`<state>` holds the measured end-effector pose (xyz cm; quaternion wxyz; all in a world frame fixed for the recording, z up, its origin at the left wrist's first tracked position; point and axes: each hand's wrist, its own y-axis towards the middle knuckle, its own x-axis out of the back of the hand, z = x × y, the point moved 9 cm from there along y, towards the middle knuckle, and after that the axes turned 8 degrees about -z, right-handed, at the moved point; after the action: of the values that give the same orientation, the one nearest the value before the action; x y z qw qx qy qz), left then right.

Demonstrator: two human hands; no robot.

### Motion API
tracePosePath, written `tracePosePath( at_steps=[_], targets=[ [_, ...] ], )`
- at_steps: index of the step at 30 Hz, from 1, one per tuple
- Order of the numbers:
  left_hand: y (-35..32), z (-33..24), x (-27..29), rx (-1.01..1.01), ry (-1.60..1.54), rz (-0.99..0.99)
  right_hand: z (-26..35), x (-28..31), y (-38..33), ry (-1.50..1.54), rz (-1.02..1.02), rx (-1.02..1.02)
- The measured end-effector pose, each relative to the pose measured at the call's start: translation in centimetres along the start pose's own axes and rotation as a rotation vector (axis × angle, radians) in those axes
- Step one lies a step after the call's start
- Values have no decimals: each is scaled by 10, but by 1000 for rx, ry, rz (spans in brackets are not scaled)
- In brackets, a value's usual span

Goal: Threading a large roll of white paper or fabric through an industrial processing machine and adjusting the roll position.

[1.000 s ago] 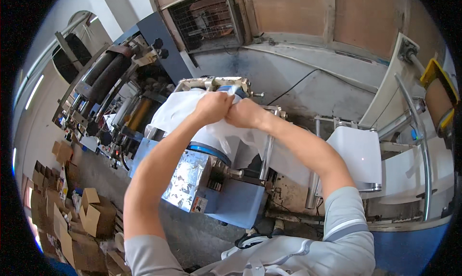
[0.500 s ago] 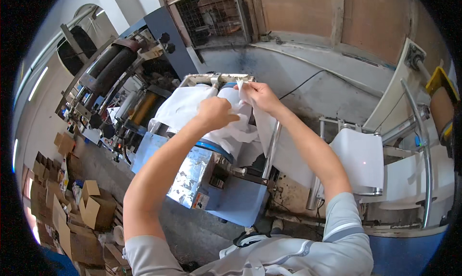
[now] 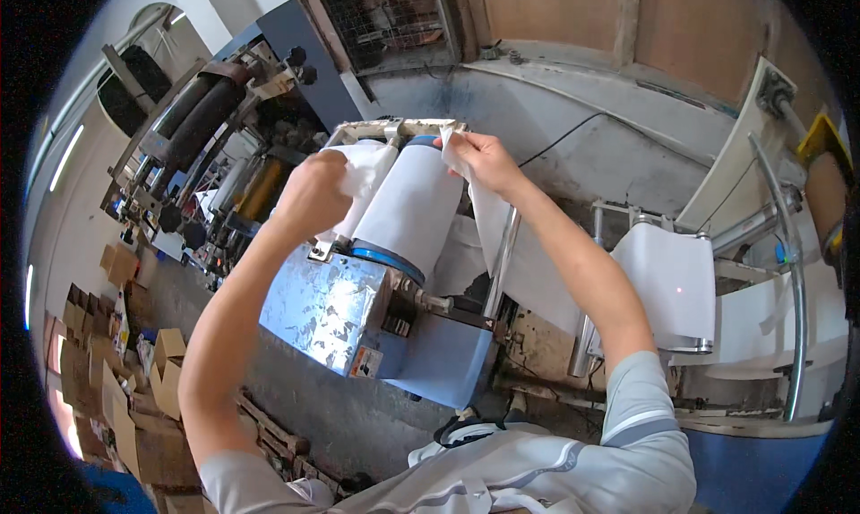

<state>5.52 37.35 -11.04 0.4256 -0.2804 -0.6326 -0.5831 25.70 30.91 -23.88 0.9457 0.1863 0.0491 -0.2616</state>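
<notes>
My left hand (image 3: 313,191) is closed on a crumpled white sheet (image 3: 365,169), to the left of a wide white roller (image 3: 408,200) with blue end bands. My right hand (image 3: 486,163) pinches the narrow, bunched end of a white web (image 3: 484,223) at the roller's far right end. From that pinch the web hangs down beside the roller, past a thin metal bar (image 3: 503,263). The roller sits in a blue-grey machine (image 3: 327,303) with worn, peeling paint. My left fingertips are partly hidden behind the hand.
To the right, white material runs over another roller (image 3: 665,285) near a curved metal rail (image 3: 788,281). A larger machine with dark rollers (image 3: 202,111) stands at the far left. Cardboard boxes (image 3: 166,380) lie on the floor at lower left. A wall with a black cable (image 3: 573,146) rises behind.
My left hand has moved left, taking the crumpled sheet off the wide roller, whose surface now shows. My right hand keeps its pinch on the web, nearly in place.
</notes>
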Motion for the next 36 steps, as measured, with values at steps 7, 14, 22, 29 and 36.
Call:
tracePosePath(
  at_steps=[7,14,22,29,36],
  targets=[
    [-23,-30,-36,371,-634,73,0,-12,13,-96,21,85],
    [-4,-55,-104,625,-476,252,13,-17,12,-178,105,84],
    [10,-46,-163,792,-884,21,19,-18,-1,-148,145,10],
    [5,-33,-149,764,-754,-46,5,21,-8,-422,291,-2],
    [-1,-29,-139,784,-856,-51,11,43,5,-115,197,-20]
  ],
)
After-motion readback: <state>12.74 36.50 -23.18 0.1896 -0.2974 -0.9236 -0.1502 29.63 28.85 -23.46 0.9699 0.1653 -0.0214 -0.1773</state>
